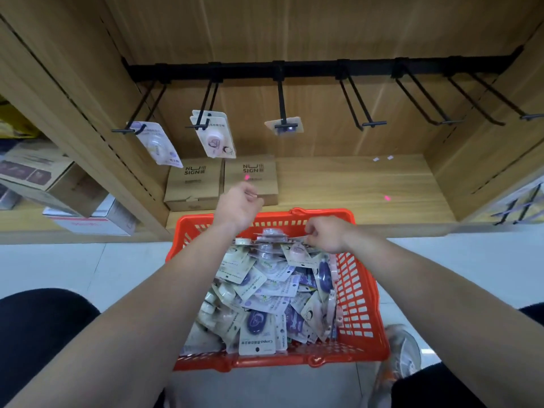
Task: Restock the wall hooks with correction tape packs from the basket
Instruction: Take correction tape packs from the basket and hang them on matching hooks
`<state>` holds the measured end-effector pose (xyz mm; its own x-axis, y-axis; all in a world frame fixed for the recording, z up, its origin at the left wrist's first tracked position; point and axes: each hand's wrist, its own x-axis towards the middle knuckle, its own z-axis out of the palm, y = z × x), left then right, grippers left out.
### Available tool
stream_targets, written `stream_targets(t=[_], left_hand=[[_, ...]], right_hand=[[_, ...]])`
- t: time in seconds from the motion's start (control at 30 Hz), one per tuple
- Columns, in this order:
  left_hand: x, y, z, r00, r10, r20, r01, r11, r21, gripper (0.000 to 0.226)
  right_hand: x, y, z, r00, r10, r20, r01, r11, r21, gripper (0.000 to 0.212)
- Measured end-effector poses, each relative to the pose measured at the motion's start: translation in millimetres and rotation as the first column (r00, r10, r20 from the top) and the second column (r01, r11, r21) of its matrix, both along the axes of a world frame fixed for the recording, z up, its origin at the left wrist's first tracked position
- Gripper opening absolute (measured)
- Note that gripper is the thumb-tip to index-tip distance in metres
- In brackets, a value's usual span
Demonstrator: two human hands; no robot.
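Basket [362, 293] orange-red, walls a grid of slots. Correction tape packs [265, 290] inside: white and cream cards, purple, lilac and pale pink blisters, small dark print. Hooks [362, 113] and rail [309, 67] black. Left hung pack [159, 145] white-lilac; next hung pack [216, 136] cream with pink. Wall panel [294, 25] and shelf [353, 178] light tan wood grain. Boxes [194, 187] kraft brown, dark NU SIGN print. Floor [73, 260] pale grey-white tile, thin seams. Trousers [38, 334] black. Shoe [403, 354] grey with orange. Pink light spot [387, 198] on the shelf.
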<state>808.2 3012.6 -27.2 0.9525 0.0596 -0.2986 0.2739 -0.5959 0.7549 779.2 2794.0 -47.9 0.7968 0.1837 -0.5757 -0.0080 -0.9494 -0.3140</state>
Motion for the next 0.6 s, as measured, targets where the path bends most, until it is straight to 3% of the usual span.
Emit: stream_targets(t=[0.1,0.2,0.33,0.43,0.6], left_hand=[[-29,4,-27,0.984,-0.158,-0.081,0.168,0.976,0.141,0.020],[-58,9,-53,0.971,-0.169,-0.170,0.203,0.957,0.208,0.036],[-86,27,-88,0.978,-0.174,-0.116,0.209,0.829,0.518,0.062],[-95,43,-101,0.978,-0.180,-0.108,0.210,0.832,0.514,0.070],[-105,58,-107,0.978,-0.177,-0.113,0.210,0.821,0.531,0.060]], right_hand=[[-18,8,-39,0.993,-0.115,-0.027,0.117,0.991,0.063,0.032],[-37,18,-73,0.962,-0.271,-0.026,0.271,0.951,0.148,0.037],[-49,26,-105,0.880,-0.474,-0.023,0.465,0.852,0.241,0.038],[-50,26,-110,0.821,-0.570,-0.038,0.551,0.773,0.314,0.037],[-65,27,-111,0.739,-0.653,-0.165,0.655,0.640,0.403,0.067]])
